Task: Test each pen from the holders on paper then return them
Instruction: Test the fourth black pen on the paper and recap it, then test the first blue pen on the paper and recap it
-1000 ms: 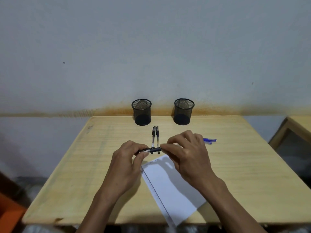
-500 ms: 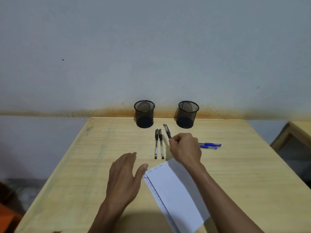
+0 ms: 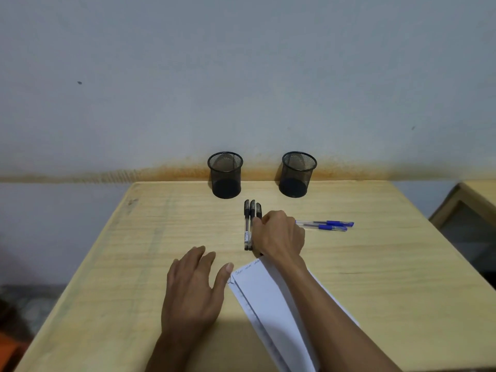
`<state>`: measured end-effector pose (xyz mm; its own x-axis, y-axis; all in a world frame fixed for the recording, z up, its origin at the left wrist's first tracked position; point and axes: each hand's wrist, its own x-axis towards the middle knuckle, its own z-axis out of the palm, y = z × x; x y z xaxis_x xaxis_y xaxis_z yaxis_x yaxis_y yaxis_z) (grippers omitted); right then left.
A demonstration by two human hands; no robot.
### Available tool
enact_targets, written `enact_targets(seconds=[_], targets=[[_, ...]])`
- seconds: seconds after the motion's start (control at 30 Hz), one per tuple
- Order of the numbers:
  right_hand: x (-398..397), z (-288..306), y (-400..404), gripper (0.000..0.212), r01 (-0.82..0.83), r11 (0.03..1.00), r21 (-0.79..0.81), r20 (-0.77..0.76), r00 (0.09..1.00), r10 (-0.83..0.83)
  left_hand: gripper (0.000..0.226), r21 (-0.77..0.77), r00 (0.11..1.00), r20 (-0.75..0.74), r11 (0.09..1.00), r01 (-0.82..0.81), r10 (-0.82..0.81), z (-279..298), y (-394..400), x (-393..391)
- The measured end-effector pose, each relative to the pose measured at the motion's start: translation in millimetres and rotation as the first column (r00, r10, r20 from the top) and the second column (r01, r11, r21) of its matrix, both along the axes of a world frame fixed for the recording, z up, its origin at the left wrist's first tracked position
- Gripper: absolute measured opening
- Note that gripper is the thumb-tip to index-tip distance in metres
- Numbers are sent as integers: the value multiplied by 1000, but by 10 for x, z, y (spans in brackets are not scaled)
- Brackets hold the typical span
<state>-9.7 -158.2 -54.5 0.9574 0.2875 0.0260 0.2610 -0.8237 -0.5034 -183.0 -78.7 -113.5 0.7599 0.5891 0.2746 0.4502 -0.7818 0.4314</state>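
Pens are what I am busy with. Three black pens lie side by side on the worktop, just in front of the two holders. Their caps point away from me, toward the wall. My right hand is curled over the third black pen, the one on the right of the row. My fingers bend around it, but they hide most of it, so I cannot tell if I grip it or only touch it. It lies right against the other two.

Two blue pens lie on the worktop to the right of my right hand. They lie sideways, close together, with their blue caps pointing right.

My left hand lies flat on the worktop with its fingers spread, and it holds nothing. Its thumb is just beside the top corner of the paper. The white paper lies tilted in front of me, and my right arm goes over it. Small scribbles show along its top edge.

Both holders are black mesh cups that stand up straight at the back of the worktop, near the wall. I see no pens in the left holder or the right holder.
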Motion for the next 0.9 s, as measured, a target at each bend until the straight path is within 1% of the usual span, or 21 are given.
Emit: enact_targets(seconds=[0.07, 0.13, 0.23, 0.3, 0.4, 0.57, 0.73, 0.9], targets=[[49, 34, -107, 25, 11, 1000, 27, 31, 999, -12, 65, -6, 1000, -1, 1000, -2, 2, -4, 3, -3], [160, 50, -308, 25, 20, 1000, 6, 112, 993, -21, 68, -4, 1000, -11, 1000, -6, 6, -5, -4, 0], [384, 17, -679, 28, 5, 994, -107, 225, 974, 19, 69, 18, 999, -32, 1000, -16, 16, 16, -26, 15], [497, -22, -866, 25, -4, 981, -192, 262, 963, 55, 69, 31, 999, -46, 999, -20, 22, 36, -40, 14], [568, -97, -1023, 24, -41, 966, -256, 308, 944, 121, 72, 42, 998, -55, 999, -29, 31, 56, -56, 0], [584, -171, -1113, 26, -109, 953, -284, 330, 922, 203, 73, 25, 997, -48, 998, -55, 57, 91, -92, -2], [617, -140, -1138, 26, -166, 936, -309, 295, 919, 260, 74, 13, 997, -48, 998, -67, 68, 115, -112, -2], [600, -158, -1211, 25, -242, 920, -308, 296, 895, 335, 83, 15, 996, -56, 998, -66, 66, 113, -102, 7]])
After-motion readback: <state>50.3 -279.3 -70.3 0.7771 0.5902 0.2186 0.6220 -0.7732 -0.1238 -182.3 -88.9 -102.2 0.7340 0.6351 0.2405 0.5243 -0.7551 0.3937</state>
